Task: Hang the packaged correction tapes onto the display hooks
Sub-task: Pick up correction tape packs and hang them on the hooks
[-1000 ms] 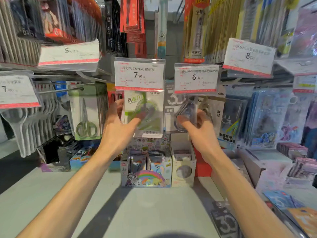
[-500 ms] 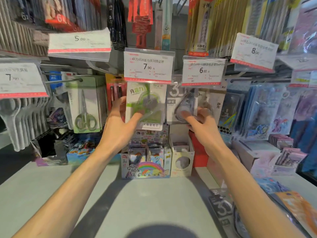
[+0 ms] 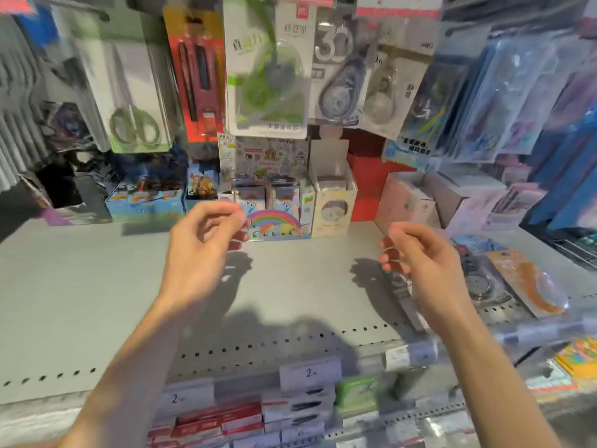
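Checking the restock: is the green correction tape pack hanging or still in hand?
Hanging: the green correction tape pack hangs above the shelf, both hands lowered and empty.

A grey metal shelf [image 3: 97, 286] fills the middle of the frame, with a row of small holes near its front edge. Along its back stands a line of boxes: a blue printed box [image 3: 145, 202] at centre left, a rainbow-printed display box [image 3: 274, 218] in the centre, a white box with a round window [image 3: 334, 202] just beside it, then a red box [image 3: 368, 185] and pale pink boxes [image 3: 407, 202] toward the right. At the right, flat on the shelf, lie an orange packaged correction tape [image 3: 529, 286] and a dark one [image 3: 478, 282] beside it.
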### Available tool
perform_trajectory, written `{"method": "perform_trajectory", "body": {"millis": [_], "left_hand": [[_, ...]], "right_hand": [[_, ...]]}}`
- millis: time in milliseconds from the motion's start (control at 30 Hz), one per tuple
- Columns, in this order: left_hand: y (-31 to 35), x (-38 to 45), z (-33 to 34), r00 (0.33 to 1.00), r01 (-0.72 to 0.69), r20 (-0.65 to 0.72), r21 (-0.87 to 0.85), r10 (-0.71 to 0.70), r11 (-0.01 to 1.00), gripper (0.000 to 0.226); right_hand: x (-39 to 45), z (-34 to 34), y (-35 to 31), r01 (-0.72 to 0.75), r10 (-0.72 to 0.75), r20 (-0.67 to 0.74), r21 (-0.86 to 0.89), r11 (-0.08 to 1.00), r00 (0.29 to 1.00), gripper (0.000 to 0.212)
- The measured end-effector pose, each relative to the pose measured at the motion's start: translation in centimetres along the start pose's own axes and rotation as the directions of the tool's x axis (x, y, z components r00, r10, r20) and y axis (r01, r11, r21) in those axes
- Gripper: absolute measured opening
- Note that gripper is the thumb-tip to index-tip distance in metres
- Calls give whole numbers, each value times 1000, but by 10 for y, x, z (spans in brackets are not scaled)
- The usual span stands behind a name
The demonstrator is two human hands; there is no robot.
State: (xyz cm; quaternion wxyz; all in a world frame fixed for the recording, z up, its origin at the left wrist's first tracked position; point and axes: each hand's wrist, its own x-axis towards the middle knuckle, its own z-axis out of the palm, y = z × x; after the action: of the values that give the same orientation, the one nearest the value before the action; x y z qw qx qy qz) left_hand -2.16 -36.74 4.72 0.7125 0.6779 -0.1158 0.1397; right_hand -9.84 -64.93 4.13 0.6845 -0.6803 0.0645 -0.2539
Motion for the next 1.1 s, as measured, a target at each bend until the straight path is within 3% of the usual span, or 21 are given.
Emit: {"method": "perform_trajectory", "body": {"millis": [100, 233, 533, 733, 867, 1000, 1100], "left_hand": [[-3, -35, 26, 999, 39, 5, -81, -39, 996, 17], [-4, -78, 78, 995, 95, 12, -186, -95, 978, 6], [-9, -131, 244, 991, 111, -44, -206, -123, 972, 18], [-4, -126, 326, 992, 116, 57, -154, -108, 981, 14], [-9, -101, 365, 978, 105, 189, -65, -91, 992, 8], [-26, -64, 402, 911, 117, 389, 68, -135, 991, 6], [-47, -35, 430, 853, -59, 506, 341, -130, 938, 10]], "right_hand": [[-14, -28, 11, -23, 22, 3, 46, 999, 1000, 8], [-21, -79, 20, -21, 20, 17, 96, 995, 1000, 16], [16, -234, 21, -9, 5, 66, 59, 998, 998, 18], [56, -323, 27, -82, 81, 12, 26, 996, 997, 13], [87, -353, 41, -111, 112, 6, -84, 990, 994, 12], [121, -364, 57, -142, 152, 18, -265, 954, 988, 8], [146, -362, 67, -177, 210, 35, -414, 893, 977, 5]]}}
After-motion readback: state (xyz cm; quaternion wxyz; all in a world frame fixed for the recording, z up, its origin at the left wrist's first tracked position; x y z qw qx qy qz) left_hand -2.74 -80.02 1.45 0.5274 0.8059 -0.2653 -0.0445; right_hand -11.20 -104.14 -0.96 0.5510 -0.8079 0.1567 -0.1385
